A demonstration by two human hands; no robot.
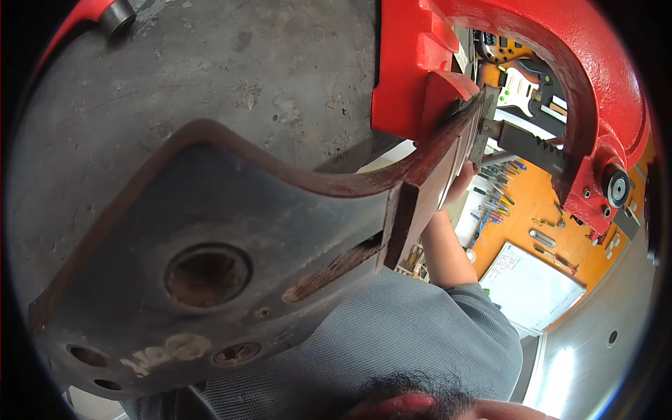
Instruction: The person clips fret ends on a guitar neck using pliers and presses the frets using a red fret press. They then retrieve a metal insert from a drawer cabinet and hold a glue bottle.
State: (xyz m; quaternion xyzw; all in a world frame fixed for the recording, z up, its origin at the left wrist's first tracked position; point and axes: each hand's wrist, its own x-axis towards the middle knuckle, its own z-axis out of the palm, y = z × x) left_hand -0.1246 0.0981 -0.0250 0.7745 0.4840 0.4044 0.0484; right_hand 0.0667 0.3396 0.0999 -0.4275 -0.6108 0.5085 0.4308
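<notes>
A dark electric guitar body (pixel 210 224) fills the lower left, close to the camera. Its face has round holes, a long slot and a light worn patch. From the body the guitar neck (pixel 437 175) runs away up and right to a red arbor press (pixel 581 63). The press's toothed ram (pixel 528 147) ends in a metal block (pixel 485 126) beside the neck; whether they touch I cannot tell. My right hand (pixel 460 185) is at the neck, mostly hidden behind it, so its grip cannot be made out. My left hand is out of view.
A dark, scuffed surface (pixel 273 63) lies at the press's base. A red-handled tool (pixel 115 17) is at the top left. Beyond are guitars (pixel 520 89), an orange tool wall (pixel 535 199) and a whiteboard (pixel 532 287). My grey shirt (pixel 413 329) is close to the body.
</notes>
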